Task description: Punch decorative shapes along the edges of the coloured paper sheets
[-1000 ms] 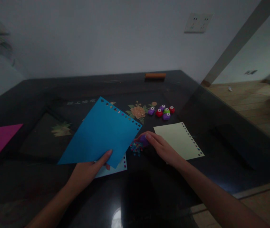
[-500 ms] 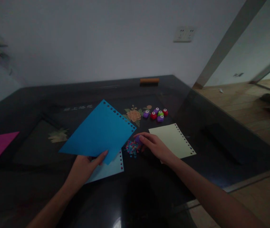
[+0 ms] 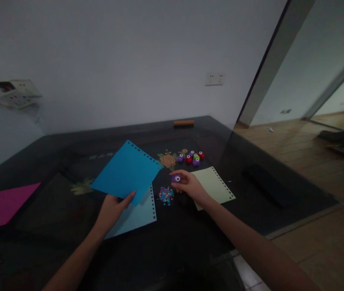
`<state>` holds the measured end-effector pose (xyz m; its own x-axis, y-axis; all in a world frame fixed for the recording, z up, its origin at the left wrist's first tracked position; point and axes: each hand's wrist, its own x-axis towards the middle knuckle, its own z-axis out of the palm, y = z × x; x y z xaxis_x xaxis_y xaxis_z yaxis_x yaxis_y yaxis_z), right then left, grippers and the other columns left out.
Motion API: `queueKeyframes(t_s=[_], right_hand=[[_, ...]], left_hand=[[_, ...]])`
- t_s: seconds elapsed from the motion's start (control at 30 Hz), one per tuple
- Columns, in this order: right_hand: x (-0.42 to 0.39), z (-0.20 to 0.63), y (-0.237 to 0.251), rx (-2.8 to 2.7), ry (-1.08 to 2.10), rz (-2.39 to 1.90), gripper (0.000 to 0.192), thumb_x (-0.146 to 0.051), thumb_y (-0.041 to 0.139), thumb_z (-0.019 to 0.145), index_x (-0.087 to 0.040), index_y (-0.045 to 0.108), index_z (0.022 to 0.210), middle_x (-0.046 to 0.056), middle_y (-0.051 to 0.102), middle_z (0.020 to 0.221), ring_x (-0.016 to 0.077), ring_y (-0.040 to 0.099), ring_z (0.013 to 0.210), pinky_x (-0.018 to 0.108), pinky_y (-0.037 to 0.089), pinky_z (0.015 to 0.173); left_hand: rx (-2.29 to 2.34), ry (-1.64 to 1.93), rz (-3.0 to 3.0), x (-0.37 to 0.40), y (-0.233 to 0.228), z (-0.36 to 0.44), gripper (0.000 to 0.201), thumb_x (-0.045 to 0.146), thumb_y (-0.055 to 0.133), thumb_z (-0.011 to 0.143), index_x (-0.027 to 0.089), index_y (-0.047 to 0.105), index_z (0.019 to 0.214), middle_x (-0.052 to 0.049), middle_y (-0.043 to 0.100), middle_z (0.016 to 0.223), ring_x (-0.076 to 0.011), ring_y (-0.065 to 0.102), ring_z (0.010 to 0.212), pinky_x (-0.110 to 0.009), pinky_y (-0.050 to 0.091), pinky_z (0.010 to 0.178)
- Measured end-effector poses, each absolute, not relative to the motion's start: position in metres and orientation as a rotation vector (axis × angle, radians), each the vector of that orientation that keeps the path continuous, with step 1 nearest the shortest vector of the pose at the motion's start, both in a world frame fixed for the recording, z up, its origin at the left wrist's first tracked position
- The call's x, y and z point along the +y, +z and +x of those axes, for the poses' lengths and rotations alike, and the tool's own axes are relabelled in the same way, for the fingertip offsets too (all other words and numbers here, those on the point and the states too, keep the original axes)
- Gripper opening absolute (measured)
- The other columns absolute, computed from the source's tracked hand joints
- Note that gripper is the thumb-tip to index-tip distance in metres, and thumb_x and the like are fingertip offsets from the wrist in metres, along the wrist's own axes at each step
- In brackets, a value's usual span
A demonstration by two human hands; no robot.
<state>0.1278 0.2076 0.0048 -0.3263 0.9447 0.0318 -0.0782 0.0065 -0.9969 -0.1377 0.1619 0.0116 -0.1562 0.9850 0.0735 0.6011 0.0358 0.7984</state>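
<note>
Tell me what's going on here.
A person's left hand holds up a blue sheet with holes along one edge, partly hiding a light blue sheet on the dark table. The right hand grips a purple one-eyed piece near a small heap of colored bits. Six similar pieces sit farther back; a pale yellow sheet lies to the right.

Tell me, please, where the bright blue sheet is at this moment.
In the head view, the bright blue sheet is left of centre in the left hand, partly covering the pale blue sheet, with the confetti to its lower right.
</note>
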Motion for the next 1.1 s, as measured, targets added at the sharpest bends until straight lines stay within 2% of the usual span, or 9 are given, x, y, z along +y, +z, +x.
queueKeyframes(t_s=[0.17, 0.33, 0.53, 0.63, 0.77, 0.87, 1.0, 1.1], right_hand=[[0.208, 0.133, 0.012, -1.322, 1.361, -0.973, 0.042, -0.025, 0.072, 0.063, -0.021, 0.056, 0.102, -0.003, 0.06, 0.076, 0.0089, 0.054, 0.054, 0.022, 0.042, 0.05], [0.225, 0.156, 0.027, -1.244, 1.209, -0.955, 0.04, -0.027, 0.075, 0.057, -0.02, 0.053, 0.089, -0.002, 0.061, 0.078, 0.0101, 0.055, 0.056, 0.023, 0.044, 0.05], [0.268, 0.207, 0.031, -1.374, 0.758, -1.255, 0.041, -0.038, 0.067, 0.065, -0.016, 0.058, 0.099, 0.003, 0.064, 0.083, 0.0126, 0.055, 0.058, 0.028, 0.046, 0.055], [0.288, 0.23, 0.022, -1.422, 0.637, -1.39, 0.035, -0.032, 0.067, 0.065, -0.013, 0.063, 0.094, 0.004, 0.062, 0.076, 0.0152, 0.054, 0.06, 0.031, 0.044, 0.06], [0.305, 0.247, 0.001, -1.544, 0.476, -1.551, 0.018, -0.018, 0.069, 0.062, -0.013, 0.068, 0.08, 0.007, 0.062, 0.079, 0.0185, 0.055, 0.072, 0.032, 0.041, 0.071], [0.312, 0.251, -0.012, -1.646, 0.396, -1.624, 0.018, -0.014, 0.067, 0.065, -0.012, 0.069, 0.083, 0.009, 0.061, 0.083, 0.0191, 0.055, 0.075, 0.031, 0.04, 0.072], [0.317, 0.256, -0.023, -1.755, 0.32, -1.686, 0.022, -0.016, 0.066, 0.068, -0.013, 0.068, 0.09, 0.01, 0.062, 0.088, 0.0201, 0.056, 0.078, 0.031, 0.041, 0.073], [0.319, 0.26, -0.027, -1.804, 0.276, -1.722, 0.023, -0.018, 0.065, 0.071, -0.013, 0.067, 0.093, 0.01, 0.063, 0.089, 0.0208, 0.057, 0.08, 0.031, 0.042, 0.073]], left_hand=[[1.803, 1.006, 1.637, 0.163, 0.01, -0.136, 0.041, 0.056, 0.061, 0.063, 0.019, 0.049, 0.049, -0.001, 0.054, 0.044, -0.018, 0.052, 0.044, -0.029, 0.04, 0.048], [1.754, 1.039, 1.645, 0.164, 0.006, -0.136, 0.043, 0.058, 0.061, 0.064, 0.019, 0.049, 0.049, 0.0, 0.053, 0.043, -0.018, 0.052, 0.044, -0.029, 0.041, 0.048], [1.717, 1.047, 1.694, 0.164, 0.003, -0.136, 0.038, 0.053, 0.061, 0.068, 0.018, 0.052, 0.055, -0.001, 0.057, 0.049, -0.0187, 0.053, 0.048, -0.029, 0.043, 0.049], [1.716, 1.048, 1.682, 0.163, 0.005, -0.134, 0.036, 0.052, 0.06, 0.068, 0.017, 0.055, 0.059, -0.004, 0.062, 0.056, -0.0208, 0.058, 0.052, -0.031, 0.046, 0.053], [1.769, 1.032, 1.709, 0.161, 0.007, -0.131, 0.039, 0.055, 0.058, 0.068, 0.019, 0.052, 0.053, -0.002, 0.059, 0.049, -0.0218, 0.057, 0.05, -0.033, 0.046, 0.055], [1.798, 1.046, 1.682, 0.161, 0.007, -0.128, 0.039, 0.057, 0.058, 0.067, 0.02, 0.052, 0.054, -0.002, 0.06, 0.049, -0.0227, 0.058, 0.05, -0.034, 0.046, 0.055], [1.812, 0.985, 1.646, 0.162, 0.009, -0.126, 0.038, 0.058, 0.06, 0.063, 0.02, 0.055, 0.059, -0.004, 0.065, 0.056, -0.0279, 0.064, 0.064, -0.038, 0.051, 0.062], [1.841, 0.949, 1.63, 0.162, 0.01, -0.124, 0.041, 0.059, 0.06, 0.059, 0.019, 0.062, 0.069, -0.009, 0.071, 0.074, -0.0321, 0.065, 0.081, -0.044, 0.052, 0.075]])
